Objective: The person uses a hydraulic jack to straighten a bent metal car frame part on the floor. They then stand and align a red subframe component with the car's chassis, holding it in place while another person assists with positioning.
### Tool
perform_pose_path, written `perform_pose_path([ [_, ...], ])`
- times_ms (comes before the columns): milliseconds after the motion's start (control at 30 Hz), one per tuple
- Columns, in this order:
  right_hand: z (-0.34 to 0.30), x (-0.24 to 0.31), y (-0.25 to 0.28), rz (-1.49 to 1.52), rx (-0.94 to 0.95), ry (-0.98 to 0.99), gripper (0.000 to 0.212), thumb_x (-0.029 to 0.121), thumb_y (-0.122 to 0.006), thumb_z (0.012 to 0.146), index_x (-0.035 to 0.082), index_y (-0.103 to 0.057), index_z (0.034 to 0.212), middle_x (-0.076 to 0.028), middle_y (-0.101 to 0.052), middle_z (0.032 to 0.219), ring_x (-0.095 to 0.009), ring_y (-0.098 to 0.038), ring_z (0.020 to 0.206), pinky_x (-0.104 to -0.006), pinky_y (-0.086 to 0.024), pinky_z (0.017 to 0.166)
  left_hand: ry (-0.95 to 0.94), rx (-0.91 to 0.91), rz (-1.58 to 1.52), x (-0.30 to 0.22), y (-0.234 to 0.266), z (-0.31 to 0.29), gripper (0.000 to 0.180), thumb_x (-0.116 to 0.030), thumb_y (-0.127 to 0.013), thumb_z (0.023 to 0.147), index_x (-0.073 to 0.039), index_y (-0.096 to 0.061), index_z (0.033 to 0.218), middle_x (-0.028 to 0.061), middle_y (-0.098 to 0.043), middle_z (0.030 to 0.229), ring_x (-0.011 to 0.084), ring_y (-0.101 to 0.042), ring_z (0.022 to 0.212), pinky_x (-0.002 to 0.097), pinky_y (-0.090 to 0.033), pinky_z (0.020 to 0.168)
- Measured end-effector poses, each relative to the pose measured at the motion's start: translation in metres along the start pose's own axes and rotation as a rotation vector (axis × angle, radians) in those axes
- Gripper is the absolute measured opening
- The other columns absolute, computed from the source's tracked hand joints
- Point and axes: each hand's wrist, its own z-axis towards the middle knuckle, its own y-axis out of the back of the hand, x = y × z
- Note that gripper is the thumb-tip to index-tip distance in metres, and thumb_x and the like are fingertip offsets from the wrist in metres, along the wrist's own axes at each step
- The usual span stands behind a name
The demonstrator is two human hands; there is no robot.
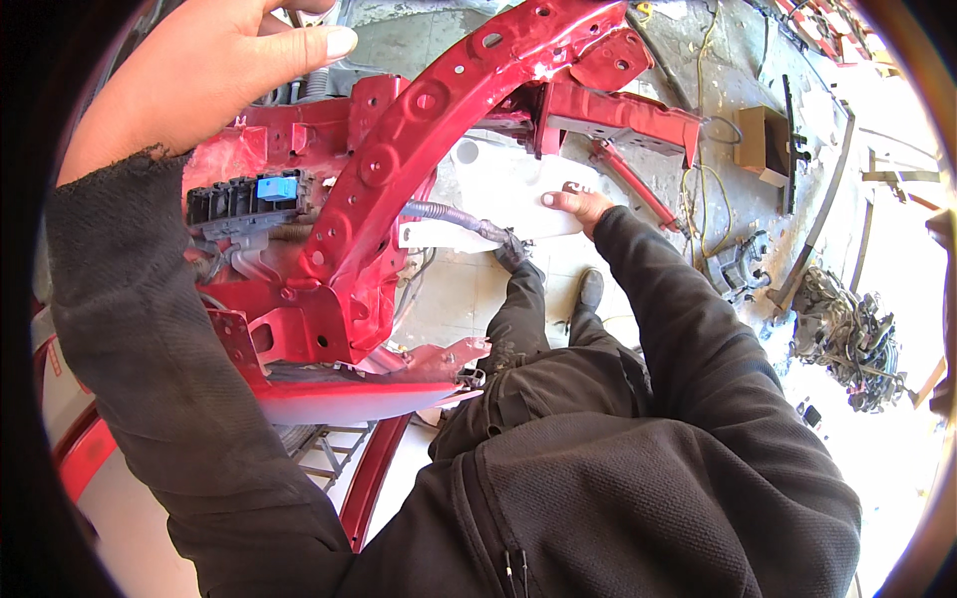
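Note:
My right hand grips the edge of a white plastic tank, which looks like a washer fluid reservoir. Its thumb lies on top and the other fingers are hidden. The tank sits below and beside the red painted metal frame of a car front. A grey corrugated wiring harness crosses in front of the tank. Over the car's front, at the upper left, my left hand has its thumb stretched out. Its other fingers are mostly cut off by the picture's top edge; nothing shows in it.
Below my left wrist is a black fuse box with a blue relay. An open cardboard box stands on the floor at the right, near a heap of tangled wiring. A yellow cable trails across the floor.

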Motion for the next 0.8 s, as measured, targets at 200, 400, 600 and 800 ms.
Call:
perform_pose_path([
  [200,0.002,-0.002,0.003,-0.025,0.02,0.076,0.054,0.036,-0.095,0.087,0.0,-0.081,0.125,-0.011,-0.084,0.114,-0.025,-0.079,0.104,-0.0398,-0.063,0.098,0.083,0.008,0.001,-0.029,0.003,0.012,0.064,-0.027,-0.075,0.104,0.006,-0.059,0.157,0.025,-0.075,0.144,0.0304,-0.08,0.12,0.0404,-0.062,0.102],
  [400,0.012,-0.012,0.012,-0.041,0.053,0.025,0.06,0.037,-0.094,0.087,-0.001,-0.081,0.131,-0.011,-0.085,0.116,-0.024,-0.079,0.104,-0.0388,-0.062,0.098,0.053,-0.002,0.007,-0.018,0.0,0.005,0.065,-0.028,-0.076,0.104,0.006,-0.06,0.156,0.0253,-0.075,0.144,0.0307,-0.079,0.12,0.0415,-0.062,0.101],
  [600,0.003,-0.005,0.009,-0.041,0.049,0.043,0.055,0.036,-0.091,0.088,-0.001,-0.08,0.127,-0.011,-0.083,0.12,-0.025,-0.076,0.112,-0.0415,-0.056,0.108,0.05,-0.006,0.023,-0.021,0.0,0.013,0.066,-0.031,-0.077,0.104,0.006,-0.06,0.156,0.0273,-0.075,0.141,0.0316,-0.079,0.119,0.0423,-0.061,0.1],
  [800,-0.004,-0.012,0.013,0.015,-0.004,0.066,0.053,0.041,-0.093,0.089,0.004,-0.076,0.124,-0.007,-0.077,0.121,-0.022,-0.067,0.12,-0.0417,-0.049,0.113,0.166,0.393,-0.123,-0.042,0.03,0.024,0.068,-0.036,-0.075,0.106,0.006,-0.06,0.157,0.0289,-0.077,0.13,0.0353,-0.079,0.112,0.0436,-0.061,0.095],
])
